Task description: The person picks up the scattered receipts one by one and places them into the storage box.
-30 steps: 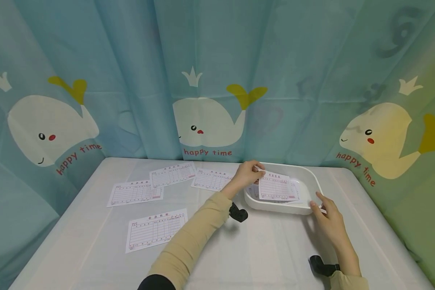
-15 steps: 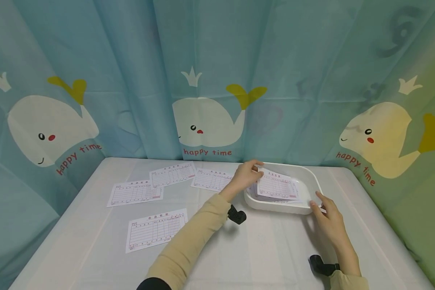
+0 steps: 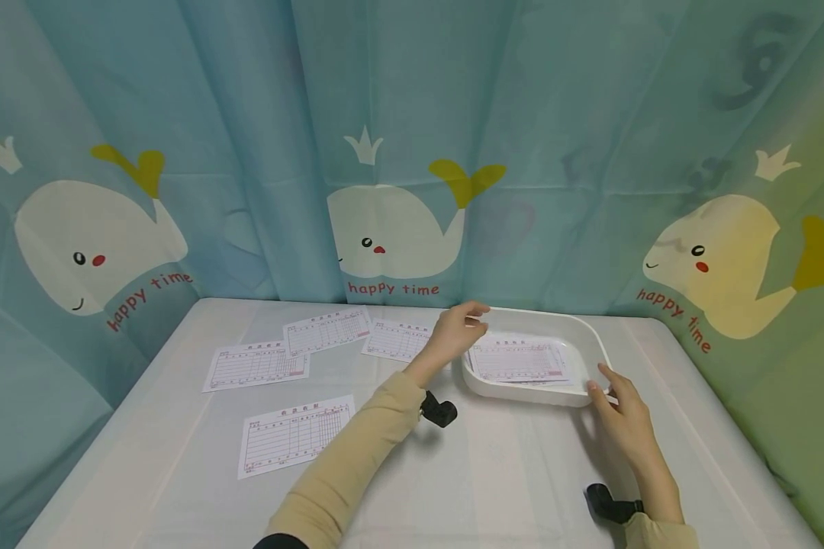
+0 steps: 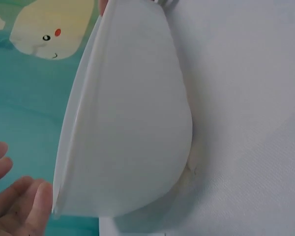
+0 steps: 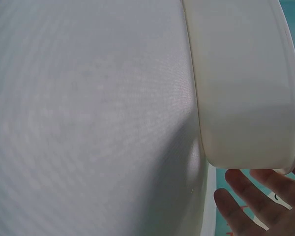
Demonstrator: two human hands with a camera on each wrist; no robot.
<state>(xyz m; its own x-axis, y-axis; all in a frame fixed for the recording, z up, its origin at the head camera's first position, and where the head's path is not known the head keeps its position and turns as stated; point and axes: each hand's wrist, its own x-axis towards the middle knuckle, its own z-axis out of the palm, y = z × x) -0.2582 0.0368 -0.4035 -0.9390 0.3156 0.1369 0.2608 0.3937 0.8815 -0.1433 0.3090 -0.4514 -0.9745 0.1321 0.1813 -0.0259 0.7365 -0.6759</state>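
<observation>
Holds nothing between loosely bent fingers of left hand (image 3: 453, 334); pinches tray (image 3: 525, 393) with right hand (image 3: 623, 412); might skew slips (image 3: 518, 361) inside by tugging.

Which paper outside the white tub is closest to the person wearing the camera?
The front-left paper, beside the left sleeve: it lies lowest in the head view, while the other loose papers lie farther back.

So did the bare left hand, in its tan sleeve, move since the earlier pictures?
Yes. In the head view, the left hand has shifted slightly left, judged against the white, rounded, plastic-looking tray, which stayed put.
</observation>
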